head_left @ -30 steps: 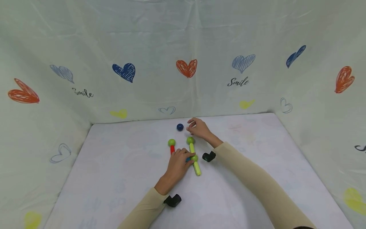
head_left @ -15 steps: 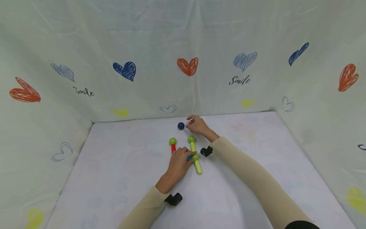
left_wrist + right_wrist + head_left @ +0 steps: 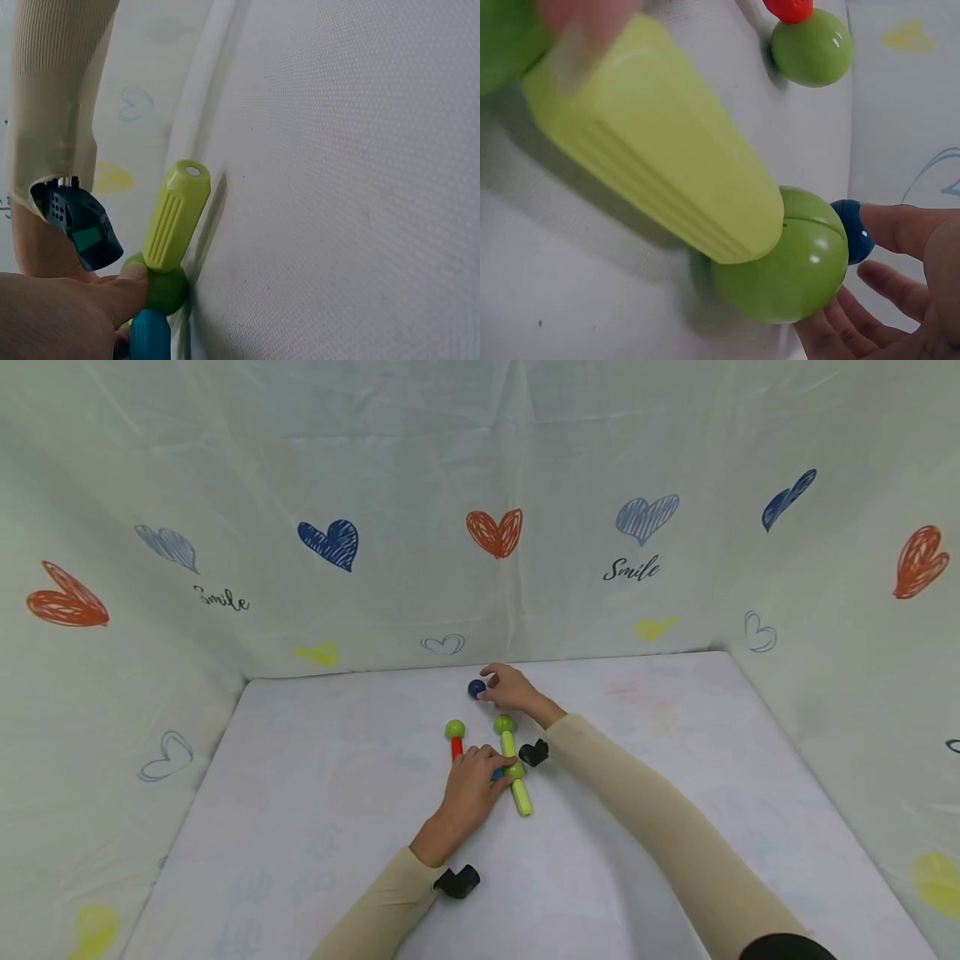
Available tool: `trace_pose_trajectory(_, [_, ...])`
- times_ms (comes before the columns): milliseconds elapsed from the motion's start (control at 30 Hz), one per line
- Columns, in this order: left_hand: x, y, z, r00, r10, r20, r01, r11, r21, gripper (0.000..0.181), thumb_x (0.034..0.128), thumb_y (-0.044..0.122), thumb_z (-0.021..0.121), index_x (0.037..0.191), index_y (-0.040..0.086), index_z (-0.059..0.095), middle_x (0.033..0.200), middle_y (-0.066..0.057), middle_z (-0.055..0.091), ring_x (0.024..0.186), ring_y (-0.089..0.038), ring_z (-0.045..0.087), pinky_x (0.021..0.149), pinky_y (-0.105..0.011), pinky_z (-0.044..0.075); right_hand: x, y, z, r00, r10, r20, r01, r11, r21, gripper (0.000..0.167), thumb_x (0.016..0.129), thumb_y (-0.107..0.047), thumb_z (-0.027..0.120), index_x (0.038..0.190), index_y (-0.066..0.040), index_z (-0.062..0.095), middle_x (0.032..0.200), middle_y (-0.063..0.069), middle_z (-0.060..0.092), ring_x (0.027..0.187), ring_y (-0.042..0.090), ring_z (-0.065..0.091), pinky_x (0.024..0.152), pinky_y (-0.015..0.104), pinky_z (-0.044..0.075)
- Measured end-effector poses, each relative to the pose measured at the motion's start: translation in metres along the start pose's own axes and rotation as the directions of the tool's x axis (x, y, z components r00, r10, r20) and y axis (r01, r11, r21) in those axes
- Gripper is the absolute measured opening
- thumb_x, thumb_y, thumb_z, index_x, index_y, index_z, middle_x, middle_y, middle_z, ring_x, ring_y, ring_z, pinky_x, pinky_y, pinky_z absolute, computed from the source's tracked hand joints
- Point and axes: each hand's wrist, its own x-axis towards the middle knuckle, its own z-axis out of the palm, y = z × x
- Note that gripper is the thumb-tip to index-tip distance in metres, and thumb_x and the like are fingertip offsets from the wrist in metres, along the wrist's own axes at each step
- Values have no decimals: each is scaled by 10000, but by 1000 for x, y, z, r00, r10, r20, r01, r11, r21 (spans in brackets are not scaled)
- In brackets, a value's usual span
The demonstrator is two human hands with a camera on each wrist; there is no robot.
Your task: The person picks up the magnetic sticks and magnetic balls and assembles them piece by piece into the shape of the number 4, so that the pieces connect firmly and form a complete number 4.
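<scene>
My left hand pinches a green ball that joins magnetic-looking building sticks. A light-green stick runs from it toward me, and a blue stick sits partly under my fingers. Beyond it, another light-green stick ends in a second green ball. Left of these lies a red stick tipped with a green ball; my left hand hides its near end. At the back, my right hand has thumb and fingers spread around a dark blue ball; whether they grip it is unclear.
The pieces lie on a white table. A pale curtain printed with hearts stands along its back and sides. Each wrist carries a black camera, one at the left cuff and one at the right cuff.
My right hand has moved left, bringing its fingers to the dark blue ball. The left hand keeps its hold on the green ball. The whole view has shifted slightly.
</scene>
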Motion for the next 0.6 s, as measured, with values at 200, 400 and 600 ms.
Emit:
trace_pose_trajectory(200, [0, 0, 0, 1000, 5, -4, -5, 1000, -8, 268, 938, 194, 820, 1198, 128, 814, 1071, -50, 699, 984, -235, 596, 863, -376, 474, 1, -7, 3, 999, -41, 15, 42, 997, -63, 474, 1005, -127, 711, 1452, -22, 594, 1341, 222, 653, 1184, 331, 646, 960, 391, 568])
trace_pose_trajectory(400, [0, 0, 0, 1000, 11, -14, -11, 1000, -4, 255, 939, 199, 818, 1180, 113, 814, 1076, -57, 703, 1001, -243, 608, 871, -386, 480, 0, -11, 4, 997, -77, 21, 80, 987, -142, 369, 1015, -124, 707, 1362, -12, 652, 1261, 198, 685, 1156, 314, 654, 995, 410, 543])
trace_pose_trajectory(600, [0, 0, 0, 1000, 11, -11, -11, 1000, -8, 268, 936, 196, 821, 1196, 129, 816, 1070, -52, 702, 967, -229, 597, 833, -355, 463, -4, -9, 1, 996, -78, 38, 82, 988, -131, 341, 1023, -130, 701, 1332, 2, 640, 1253, 211, 687, 1149, 326, 667, 990, 419, 549])
